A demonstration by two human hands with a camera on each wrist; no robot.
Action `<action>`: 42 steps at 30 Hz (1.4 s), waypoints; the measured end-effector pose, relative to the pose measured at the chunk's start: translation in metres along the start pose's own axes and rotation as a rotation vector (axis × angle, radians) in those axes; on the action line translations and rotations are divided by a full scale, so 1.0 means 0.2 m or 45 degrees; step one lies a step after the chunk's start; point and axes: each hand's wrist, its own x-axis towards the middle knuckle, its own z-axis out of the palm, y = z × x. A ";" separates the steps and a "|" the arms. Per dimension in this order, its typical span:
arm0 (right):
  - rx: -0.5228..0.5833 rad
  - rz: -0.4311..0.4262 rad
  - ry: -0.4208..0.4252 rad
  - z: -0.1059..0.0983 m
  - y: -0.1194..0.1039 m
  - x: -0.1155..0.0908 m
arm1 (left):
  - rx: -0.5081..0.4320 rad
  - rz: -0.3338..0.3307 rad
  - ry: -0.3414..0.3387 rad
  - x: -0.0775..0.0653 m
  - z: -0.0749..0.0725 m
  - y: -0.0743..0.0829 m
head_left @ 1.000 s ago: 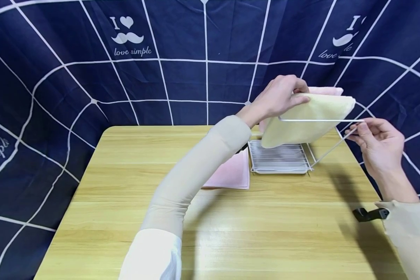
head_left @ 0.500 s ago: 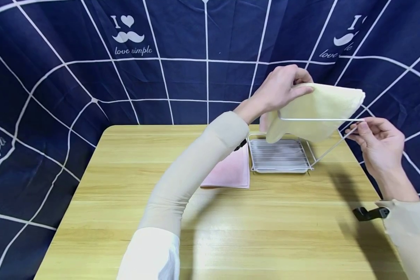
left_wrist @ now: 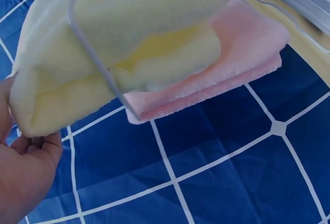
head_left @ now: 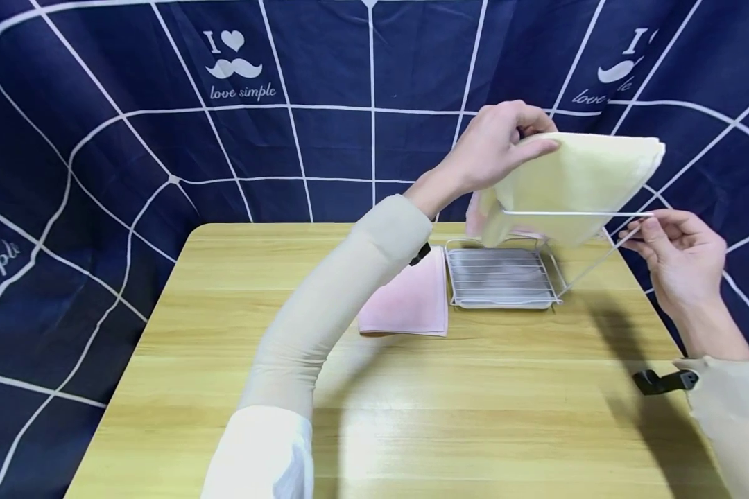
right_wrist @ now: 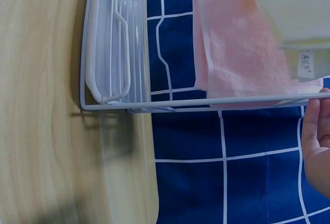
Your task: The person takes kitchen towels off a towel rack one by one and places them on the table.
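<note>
Handling a yellow cloth at a wire rack

Fingers of the left hand pinch an upper corner of the yellow cloth, which hangs behind the rack's upper bar in the head view; those of the right hand grip that bar's end. A firm right hand should stop the rack tipping, and slack cloth is best kept clear of the bar.
</note>
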 end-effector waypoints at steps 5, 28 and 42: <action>-0.063 -0.040 0.008 0.00 -0.01 0.00 | -0.054 0.018 0.043 -0.02 -0.02 0.02; -0.027 -0.019 -0.004 0.00 0.01 -0.01 | -0.383 0.167 0.286 -0.25 -0.08 -0.07; 0.027 -0.009 -0.008 0.00 0.00 0.00 | -0.483 0.174 0.394 -0.33 -0.22 -0.08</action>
